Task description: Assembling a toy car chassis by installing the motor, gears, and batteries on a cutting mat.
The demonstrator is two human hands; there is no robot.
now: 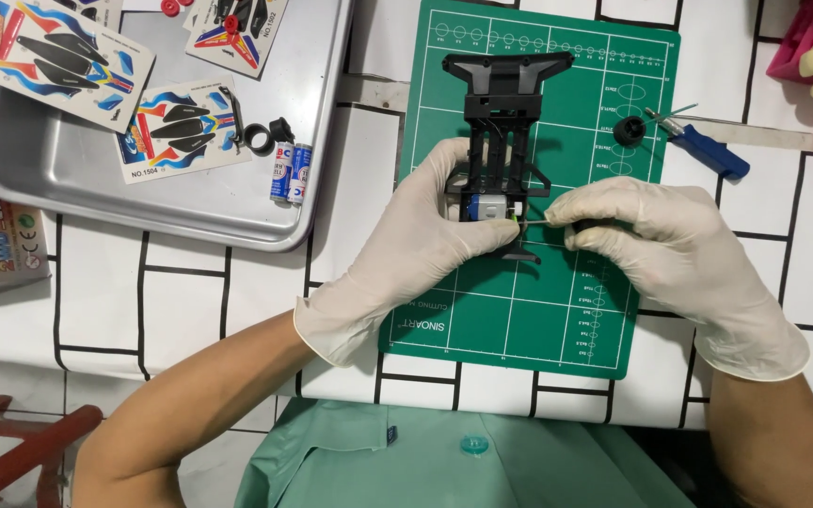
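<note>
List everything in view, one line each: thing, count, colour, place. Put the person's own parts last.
toy car chassis: 1, black, on the mat, top centre
small motor: 1, silver, in the chassis at the fingertips
cutting mat: 1, green, centre
metal tray: 1, silver, upper left
sticker sheets: 3 or more, multicoloured, in the tray
batteries: 2, blue and white, at the tray's right side
small wheel: 1, black, on the mat's right edge
screwdriver: 1, blue handle, right of the mat
tablecloth: 1, white with black lines
left hand: white glove, on the chassis
right hand: white glove, pinching at the motor
</note>
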